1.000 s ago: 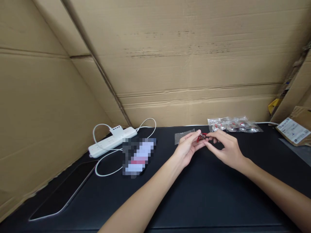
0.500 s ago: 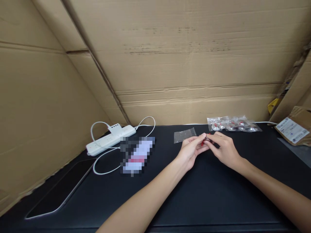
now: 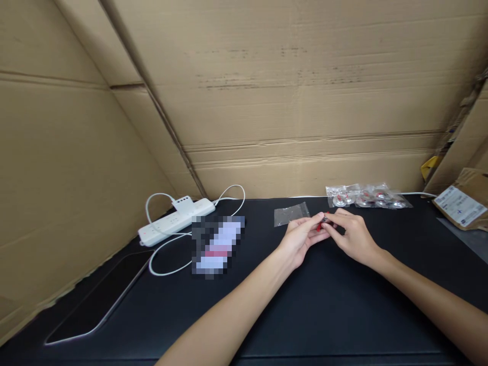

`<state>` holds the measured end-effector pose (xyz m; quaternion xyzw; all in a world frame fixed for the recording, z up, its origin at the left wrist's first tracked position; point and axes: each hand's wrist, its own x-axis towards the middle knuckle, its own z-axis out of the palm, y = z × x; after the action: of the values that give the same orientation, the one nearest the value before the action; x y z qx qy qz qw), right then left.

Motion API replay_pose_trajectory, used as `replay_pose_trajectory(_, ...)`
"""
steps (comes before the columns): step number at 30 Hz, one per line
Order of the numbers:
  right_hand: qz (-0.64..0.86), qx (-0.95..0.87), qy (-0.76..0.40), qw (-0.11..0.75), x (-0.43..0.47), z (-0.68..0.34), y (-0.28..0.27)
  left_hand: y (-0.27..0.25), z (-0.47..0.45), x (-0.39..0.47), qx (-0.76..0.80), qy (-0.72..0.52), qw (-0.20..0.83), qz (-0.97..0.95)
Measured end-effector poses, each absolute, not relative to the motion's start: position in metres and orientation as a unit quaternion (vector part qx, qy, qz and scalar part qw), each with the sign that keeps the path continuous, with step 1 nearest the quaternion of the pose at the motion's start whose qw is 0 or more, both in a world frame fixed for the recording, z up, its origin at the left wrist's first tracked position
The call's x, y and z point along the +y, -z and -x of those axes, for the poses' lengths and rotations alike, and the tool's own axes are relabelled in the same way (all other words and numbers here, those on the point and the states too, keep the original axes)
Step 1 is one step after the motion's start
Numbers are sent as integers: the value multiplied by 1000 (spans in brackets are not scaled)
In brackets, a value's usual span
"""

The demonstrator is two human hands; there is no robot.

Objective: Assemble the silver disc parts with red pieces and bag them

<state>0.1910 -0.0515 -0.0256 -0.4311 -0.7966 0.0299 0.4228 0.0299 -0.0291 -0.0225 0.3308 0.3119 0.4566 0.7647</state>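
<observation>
Between the fingertips of both hands is a small dark, shiny item with red cord-like parts [image 3: 319, 226]; its kind is mostly hidden by the fingers. My left hand [image 3: 299, 240] holds it from the left, thumb on top and fingers underneath. From the right, my right hand [image 3: 353, 234] pinches at the same item with thumb and forefinger. Just behind my left hand lies a flat clear plastic bag [image 3: 292, 214]. Farther back, clear packets of round silvery pieces with red bits [image 3: 366, 197] rest against the cardboard.
A white power strip [image 3: 177, 221] with a plugged-in charger and looping white cable [image 3: 168, 273] lies left of a blurred-out, phone-like item [image 3: 219, 246]. A dark tablet-like slab [image 3: 101, 300] is at far left. Cardboard walls [image 3: 267, 101] enclose the black table; a labelled brown package [image 3: 461, 206] stands right.
The fingertips have shifted slightly around the small item, and a bit more of its red part shows. The whole view has moved a little; both hands keep their grip.
</observation>
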Motion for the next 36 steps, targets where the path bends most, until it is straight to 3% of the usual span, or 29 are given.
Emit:
replay_pose_trajectory(6,441,-787,-56,428,-53,-192,22,20,-31,-29,314,-439,760,-362)
replay_pose_trajectory(9,477,-747,-83,455,-50,-193,19,17,-26,-23,355,-410,690,-480)
replay_pose_trajectory(11,503,-713,-115,474,-47,-195,20,15,-16,-16,422,-413,532,-607)
replay_pose_trajectory(14,501,-668,-214,507,-40,-198,23,17,5,0,455,-378,197,-782)
replay_pose_trajectory(17,471,-642,-283,534,-35,-201,26,26,25,17,459,-281,50,-841)
replay_pose_trajectory(20,469,-632,-296,541,-34,-202,28,34,37,31,484,-183,49,-854)
replay_pose_trajectory(24,458,-625,-323,543,-35,-199,28,35,41,38,483,-154,67,-859)
replay_pose_trajectory(32,465,-592,-377,540,-42,-191,19,16,28,15,411,-243,69,-876)
replay_pose_trajectory(36,449,-602,-373,545,-40,-195,19,4,16,-1,361,-289,161,-872)
